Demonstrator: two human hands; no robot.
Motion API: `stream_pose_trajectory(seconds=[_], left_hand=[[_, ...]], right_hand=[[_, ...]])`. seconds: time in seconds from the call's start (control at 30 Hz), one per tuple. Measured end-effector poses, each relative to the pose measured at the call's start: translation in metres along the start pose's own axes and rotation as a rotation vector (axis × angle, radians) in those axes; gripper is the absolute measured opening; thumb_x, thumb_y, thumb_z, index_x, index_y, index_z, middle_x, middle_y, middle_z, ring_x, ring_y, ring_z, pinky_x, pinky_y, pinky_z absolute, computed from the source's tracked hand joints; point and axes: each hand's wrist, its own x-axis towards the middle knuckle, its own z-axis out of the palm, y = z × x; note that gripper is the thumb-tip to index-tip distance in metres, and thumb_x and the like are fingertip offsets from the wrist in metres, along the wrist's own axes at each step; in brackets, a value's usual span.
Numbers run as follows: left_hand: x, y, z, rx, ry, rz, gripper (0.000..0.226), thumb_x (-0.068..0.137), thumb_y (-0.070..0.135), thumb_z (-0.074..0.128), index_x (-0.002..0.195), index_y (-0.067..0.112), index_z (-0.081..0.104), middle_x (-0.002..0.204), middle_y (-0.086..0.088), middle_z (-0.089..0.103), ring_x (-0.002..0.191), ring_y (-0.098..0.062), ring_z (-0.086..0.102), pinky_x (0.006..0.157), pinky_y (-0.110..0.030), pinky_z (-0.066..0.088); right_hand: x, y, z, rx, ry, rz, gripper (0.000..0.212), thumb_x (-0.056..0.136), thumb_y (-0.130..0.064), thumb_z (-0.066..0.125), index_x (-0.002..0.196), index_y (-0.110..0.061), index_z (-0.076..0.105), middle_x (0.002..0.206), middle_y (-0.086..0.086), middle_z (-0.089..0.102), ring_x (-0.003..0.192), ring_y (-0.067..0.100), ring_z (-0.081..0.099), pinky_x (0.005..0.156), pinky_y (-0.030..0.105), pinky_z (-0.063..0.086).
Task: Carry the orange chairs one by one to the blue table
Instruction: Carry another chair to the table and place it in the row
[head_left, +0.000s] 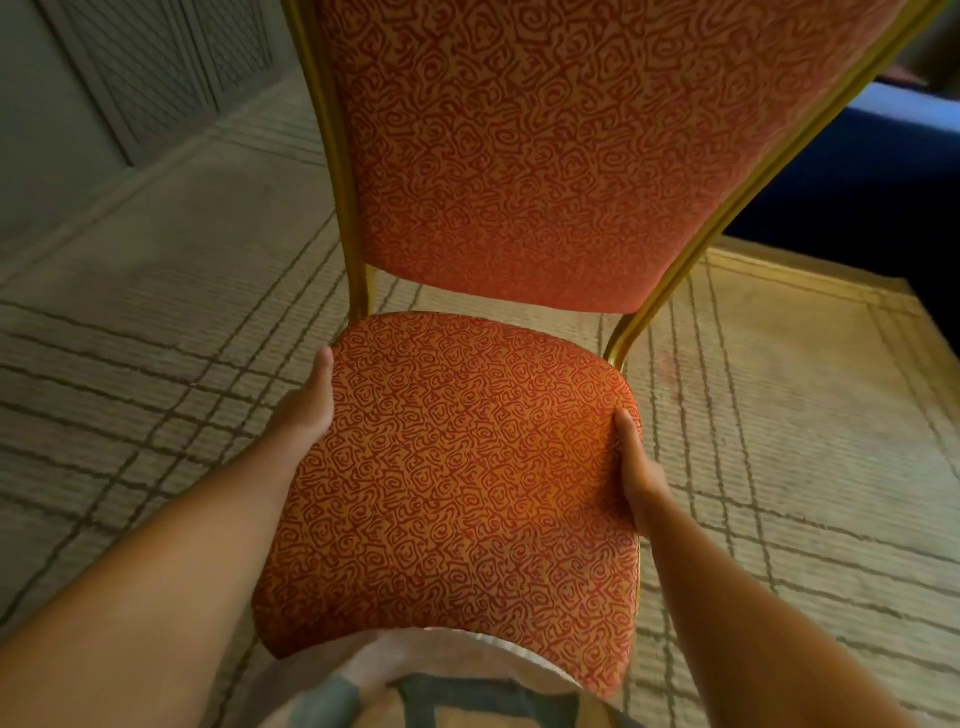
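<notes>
- Against the person's front, the orange chair (467, 452) is held above the patterned carpet (156, 364).
- Left hand (306, 405) grasps the chair seat's left edge.
- Right hand (636, 462) grips its right edge.
- Blue desk (852, 171) lies beyond the chair's backrest.

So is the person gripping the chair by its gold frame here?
No, both hands, left and right, clasp the sides of the padded seat of the orange chair, not its gold frame.
</notes>
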Motion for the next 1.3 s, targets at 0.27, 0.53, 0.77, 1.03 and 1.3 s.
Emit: stream_pose_trajectory(seconds=[0.27, 0.53, 0.77, 1.03, 1.3], left_hand=[[0.156, 0.128, 0.003, 0.024, -0.004, 0.045, 0.126, 0.062, 0.094, 0.000, 0.125, 0.001, 0.058, 0.128, -0.027, 0.055, 0.117, -0.039, 0.053, 0.099, -0.044, 0.039], [0.272, 0.257, -0.005, 0.076, -0.075, 0.071, 0.129, 0.057, 0.097, -0.002, 0.129, 0.008, 0.057, 0.133, -0.024, 0.053, 0.121, -0.037, 0.051, 0.104, -0.045, 0.038], [0.374, 0.332, 0.021, 0.036, -0.052, 0.048, 0.116, 0.071, 0.090, 0.005, 0.134, 0.004, 0.051, 0.138, -0.026, 0.048, 0.125, -0.038, 0.048, 0.103, -0.041, 0.037], [0.492, 0.466, 0.054, -0.070, -0.030, -0.005, 0.120, 0.069, 0.090, 0.003, 0.128, 0.001, 0.056, 0.130, -0.026, 0.055, 0.118, -0.036, 0.054, 0.099, -0.040, 0.040], [0.599, 0.585, 0.057, -0.075, 0.032, 0.019, 0.117, 0.070, 0.091, 0.005, 0.132, 0.003, 0.053, 0.137, -0.025, 0.050, 0.127, -0.036, 0.047, 0.108, -0.042, 0.032]], right_hand=[[0.123, -0.131, 0.090, 0.021, 0.025, -0.060, 0.113, 0.057, -0.094, 0.049, 0.125, -0.005, 0.061, 0.116, 0.014, 0.061, 0.100, 0.027, 0.056, 0.086, 0.032, 0.040], [0.210, -0.250, 0.155, 0.037, 0.069, -0.067, 0.114, 0.059, -0.092, 0.050, 0.130, -0.004, 0.057, 0.131, 0.018, 0.058, 0.116, 0.031, 0.056, 0.098, 0.035, 0.042], [0.300, -0.340, 0.206, 0.014, 0.049, -0.023, 0.119, 0.056, -0.093, 0.052, 0.133, -0.002, 0.054, 0.132, 0.018, 0.057, 0.119, 0.033, 0.056, 0.100, 0.039, 0.043], [0.438, -0.494, 0.253, -0.033, -0.021, -0.099, 0.121, 0.054, -0.094, 0.053, 0.134, -0.003, 0.054, 0.130, 0.016, 0.060, 0.115, 0.033, 0.058, 0.104, 0.045, 0.045], [0.545, -0.609, 0.313, -0.045, -0.069, -0.086, 0.121, 0.054, -0.095, 0.050, 0.132, -0.003, 0.055, 0.128, 0.017, 0.061, 0.114, 0.033, 0.059, 0.105, 0.045, 0.044]])
